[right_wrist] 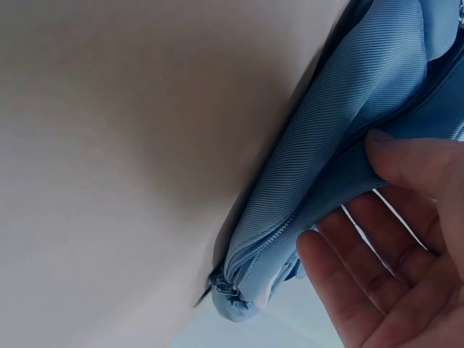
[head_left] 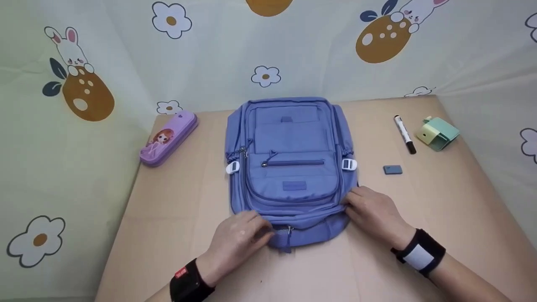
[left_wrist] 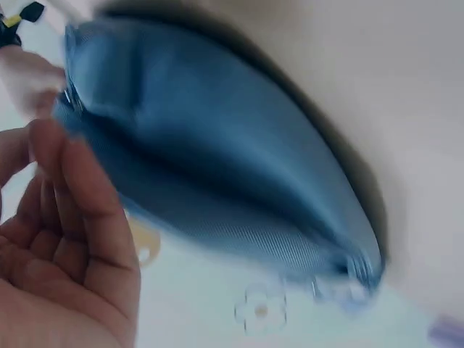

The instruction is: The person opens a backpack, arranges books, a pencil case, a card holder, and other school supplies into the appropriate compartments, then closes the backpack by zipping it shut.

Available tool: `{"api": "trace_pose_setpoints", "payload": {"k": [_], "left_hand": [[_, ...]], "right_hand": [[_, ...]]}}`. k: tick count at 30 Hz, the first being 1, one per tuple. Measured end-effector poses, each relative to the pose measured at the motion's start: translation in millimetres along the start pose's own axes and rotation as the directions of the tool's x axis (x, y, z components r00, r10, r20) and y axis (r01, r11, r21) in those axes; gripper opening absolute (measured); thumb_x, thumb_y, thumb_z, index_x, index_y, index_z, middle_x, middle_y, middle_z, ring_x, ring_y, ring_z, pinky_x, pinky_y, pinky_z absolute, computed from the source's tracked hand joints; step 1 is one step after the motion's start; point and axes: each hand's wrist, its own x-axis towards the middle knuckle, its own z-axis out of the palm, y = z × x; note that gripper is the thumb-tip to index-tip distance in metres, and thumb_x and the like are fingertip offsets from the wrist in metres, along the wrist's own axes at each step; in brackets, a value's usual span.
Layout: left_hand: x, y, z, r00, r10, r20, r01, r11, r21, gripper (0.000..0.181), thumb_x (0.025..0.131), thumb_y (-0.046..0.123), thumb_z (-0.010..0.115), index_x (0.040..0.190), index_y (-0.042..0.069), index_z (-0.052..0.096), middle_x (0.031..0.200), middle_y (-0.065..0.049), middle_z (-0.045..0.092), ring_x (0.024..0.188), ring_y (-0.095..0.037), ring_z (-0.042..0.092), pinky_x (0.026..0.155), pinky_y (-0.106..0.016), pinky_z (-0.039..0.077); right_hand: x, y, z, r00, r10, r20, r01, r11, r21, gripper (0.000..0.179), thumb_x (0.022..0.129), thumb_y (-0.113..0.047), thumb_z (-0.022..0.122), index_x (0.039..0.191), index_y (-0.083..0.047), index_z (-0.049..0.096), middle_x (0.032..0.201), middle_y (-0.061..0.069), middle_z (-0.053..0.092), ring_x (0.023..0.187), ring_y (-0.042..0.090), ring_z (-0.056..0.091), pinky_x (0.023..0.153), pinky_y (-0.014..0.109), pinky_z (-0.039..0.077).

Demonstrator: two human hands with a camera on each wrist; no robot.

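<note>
A blue backpack (head_left: 293, 142) lies front up in the middle, its bottom end towards me. At its lower left edge is my left hand (head_left: 241, 235), fingers bent and thumb close to the fingertips, seeming to pinch the fabric rim; the contact is partly hidden. A zipper pull (head_left: 288, 239) hangs just right of those fingers. My right hand (head_left: 375, 209) pinches the bag's lower right edge, thumb (right_wrist: 406, 156) on one face and fingers behind. In the left wrist view, the backpack's compartment (left_wrist: 196, 145) gapes between its zippered edges.
A purple pencil case (head_left: 170, 138) lies on the table (head_left: 180, 197) at the far left. Over on the right are a marker (head_left: 405, 134), a small dark eraser-like block (head_left: 392, 169) and a green-and-yellow boxy item (head_left: 438, 133). Patterned cloth (head_left: 218, 54) hangs around the table.
</note>
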Motion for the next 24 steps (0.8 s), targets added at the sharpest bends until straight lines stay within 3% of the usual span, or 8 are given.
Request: {"api": "trace_pose_setpoints", "payload": {"k": [2, 5, 9, 11, 14, 18, 21, 24], "left_hand": [[-0.2, -9.2, -2.4, 1.000, 0.019, -0.005, -0.019, 1.000, 0.019, 0.033, 0.078, 0.023, 0.089, 0.104, 0.015, 0.069, 0.098, 0.006, 0.065, 0.087, -0.013, 0.060, 0.072, -0.029, 0.052], [2.2, -20.4, 0.6, 0.998, 0.031, 0.048, -0.033, 0.999, 0.041, 0.042, 0.079, 0.026, 0.089, 0.113, 0.014, 0.069, 0.107, 0.001, 0.064, 0.098, -0.017, 0.060, 0.082, -0.034, 0.052], [9.1, -28.0, 9.3, 0.991, 0.074, 0.109, -0.079, 0.996, 0.040, 0.030, 0.087, 0.028, 0.083, 0.113, 0.016, 0.073, 0.107, 0.002, 0.068, 0.098, -0.017, 0.063, 0.083, -0.034, 0.053], [14.7, -30.4, 12.8, 0.990, 0.066, 0.121, -0.066, 0.998, 0.002, 0.021, 0.090, 0.025, 0.080, 0.108, 0.016, 0.075, 0.104, 0.003, 0.070, 0.095, -0.016, 0.065, 0.082, -0.033, 0.054], [23.9, -33.9, 14.0, 0.988, -0.025, 0.154, 0.041, 0.994, -0.101, 0.011, 0.091, 0.021, 0.079, 0.100, 0.015, 0.077, 0.096, 0.004, 0.073, 0.090, -0.015, 0.067, 0.081, -0.033, 0.056], [34.8, -37.0, 14.3, 0.956, -0.162, 0.244, 0.212, 0.957, -0.196, 0.009, 0.093, 0.021, 0.076, 0.097, 0.013, 0.078, 0.093, 0.003, 0.075, 0.087, -0.013, 0.069, 0.080, -0.034, 0.057], [40.5, -36.7, 14.9, 0.932, -0.216, 0.293, 0.280, 0.940, -0.198, 0.013, 0.095, 0.025, 0.074, 0.098, 0.014, 0.080, 0.094, 0.003, 0.076, 0.087, -0.012, 0.070, 0.079, -0.034, 0.057], [44.5, -35.3, 14.9, 0.918, -0.252, 0.307, 0.320, 0.927, -0.194, 0.014, 0.096, 0.026, 0.074, 0.097, 0.014, 0.080, 0.093, 0.003, 0.076, 0.085, -0.011, 0.069, 0.076, -0.033, 0.056]], "right_hand": [[0.4, 0, -1, 1.000, 0.008, 0.000, -0.008, 1.000, 0.007, 0.022, 0.079, -0.003, 0.079, 0.090, -0.020, 0.069, 0.086, -0.009, 0.061, 0.080, 0.013, 0.060, 0.060, 0.031, 0.053], [1.3, -1, -2, 1.000, 0.029, 0.002, -0.029, 0.999, 0.016, 0.022, 0.078, -0.003, 0.078, 0.090, -0.020, 0.069, 0.086, -0.009, 0.061, 0.080, 0.013, 0.061, 0.061, 0.031, 0.054], [4.2, -4, -3, 0.998, 0.063, 0.018, -0.063, 0.997, 0.038, 0.021, 0.078, -0.004, 0.079, 0.090, -0.019, 0.072, 0.086, -0.008, 0.064, 0.082, 0.013, 0.063, 0.064, 0.032, 0.054], [5.3, -3, -3, 0.996, 0.079, 0.032, -0.080, 0.996, 0.045, 0.020, 0.079, -0.005, 0.079, 0.092, -0.018, 0.073, 0.088, -0.007, 0.065, 0.083, 0.014, 0.064, 0.065, 0.033, 0.055], [6.6, 0, -2, 0.993, 0.101, 0.053, -0.104, 0.993, 0.048, 0.019, 0.081, -0.005, 0.079, 0.095, -0.018, 0.075, 0.091, -0.006, 0.068, 0.085, 0.016, 0.066, 0.067, 0.034, 0.056], [9.4, 3, -2, 0.988, 0.135, 0.079, -0.141, 0.988, 0.067, 0.018, 0.085, -0.005, 0.077, 0.097, -0.017, 0.074, 0.092, -0.005, 0.068, 0.087, 0.017, 0.066, 0.070, 0.036, 0.055], [11.6, 2, -5, 0.987, 0.144, 0.078, -0.151, 0.984, 0.093, 0.023, 0.083, -0.003, 0.075, 0.103, -0.014, 0.072, 0.095, -0.002, 0.068, 0.089, 0.018, 0.065, 0.073, 0.037, 0.055], [13.7, -9, -15, 0.993, 0.111, 0.033, -0.115, 0.984, 0.140, 0.031, 0.080, -0.006, 0.073, 0.111, -0.009, 0.068, 0.103, 0.002, 0.066, 0.095, 0.019, 0.062, 0.078, 0.038, 0.053]]}}
